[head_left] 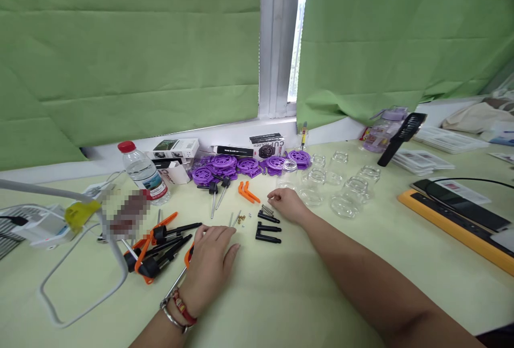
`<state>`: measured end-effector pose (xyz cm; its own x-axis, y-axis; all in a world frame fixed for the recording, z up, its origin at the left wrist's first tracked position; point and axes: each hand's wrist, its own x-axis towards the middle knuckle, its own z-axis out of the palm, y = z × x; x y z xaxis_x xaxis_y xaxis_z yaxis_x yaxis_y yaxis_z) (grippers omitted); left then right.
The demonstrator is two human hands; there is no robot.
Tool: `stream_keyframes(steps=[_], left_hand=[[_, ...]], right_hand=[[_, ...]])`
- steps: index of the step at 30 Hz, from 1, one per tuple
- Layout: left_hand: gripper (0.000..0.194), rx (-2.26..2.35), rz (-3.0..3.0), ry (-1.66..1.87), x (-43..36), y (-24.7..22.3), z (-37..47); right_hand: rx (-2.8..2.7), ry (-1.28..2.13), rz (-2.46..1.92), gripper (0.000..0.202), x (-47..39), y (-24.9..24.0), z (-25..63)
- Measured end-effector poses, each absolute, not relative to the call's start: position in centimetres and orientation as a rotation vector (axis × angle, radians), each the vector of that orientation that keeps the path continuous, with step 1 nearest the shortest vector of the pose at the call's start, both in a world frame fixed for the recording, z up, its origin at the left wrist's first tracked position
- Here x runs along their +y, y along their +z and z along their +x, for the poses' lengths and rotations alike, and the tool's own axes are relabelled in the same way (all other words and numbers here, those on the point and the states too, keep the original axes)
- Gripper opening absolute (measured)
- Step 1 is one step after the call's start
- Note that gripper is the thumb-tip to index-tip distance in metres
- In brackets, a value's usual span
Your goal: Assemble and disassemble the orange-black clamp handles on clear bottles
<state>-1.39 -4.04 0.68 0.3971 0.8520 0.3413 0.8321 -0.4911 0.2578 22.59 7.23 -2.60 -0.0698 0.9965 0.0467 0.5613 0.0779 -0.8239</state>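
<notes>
If brushed by the right hand point(288, 204), likely to scatter or tangle: small springs point(266, 210) lying on the bench point(305, 300) just beside its fingertips. Palm down, fingers curled in; impossible to tell from this view whether pinching a spring or merely touching down. On the near side of the springs, three black tubes point(268, 239) laid roughly side by side; could be knocked out of line by a careless drag of the same fingers.

Across from these, the left hand point(211, 258), palm down, thumb apart from the fingers; unclear whether gripping, with an orange piece point(187, 258) partly hidden behind it. At its fingertips, thin pins point(234, 219) and brass nuts point(241, 219), tiny and loose; easily swept off or lost through a sideways slide. Farther left, crossed orange and black cranks point(168, 256); might snag and pull one another along if lifted singly.

Beyond the right wrist, clear jars point(337, 171) crowded together; at risk of toppling from an outward swing of the forearm. Behind, purple rings point(249, 166), overlapping; liable to slip if bumped.
</notes>
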Motion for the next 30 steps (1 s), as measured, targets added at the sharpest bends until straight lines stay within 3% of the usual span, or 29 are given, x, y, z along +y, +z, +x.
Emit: stream_keyframes(steps=[7,14,17,26,30], left_hand=[[0.026,1.908,2.262,0.867,-3.1,3.0,-5.0],[0.012,1.959,2.183,0.184,-5.0,3.9,-5.6],[0.009,1.981,2.214,0.104,-5.3,2.7,-4.7],[0.022,1.545,2.138,0.389,-4.4,2.0,-5.0],[0.034,1.246,1.83,0.558,-3.9,2.3,-4.8]], right_hand=[[-1.857,0.853,-1.496,0.018,7.0,-3.1,22.8],[-1.8,0.841,-1.515,0.02,6.7,-2.6,22.6],[-1.75,0.928,-1.449,0.021,5.9,-1.8,21.9],[-1.804,1.517,-1.184,0.026,0.8,0.1,16.7],[-2.002,1.575,-0.993,0.028,-1.1,0.1,14.9]])
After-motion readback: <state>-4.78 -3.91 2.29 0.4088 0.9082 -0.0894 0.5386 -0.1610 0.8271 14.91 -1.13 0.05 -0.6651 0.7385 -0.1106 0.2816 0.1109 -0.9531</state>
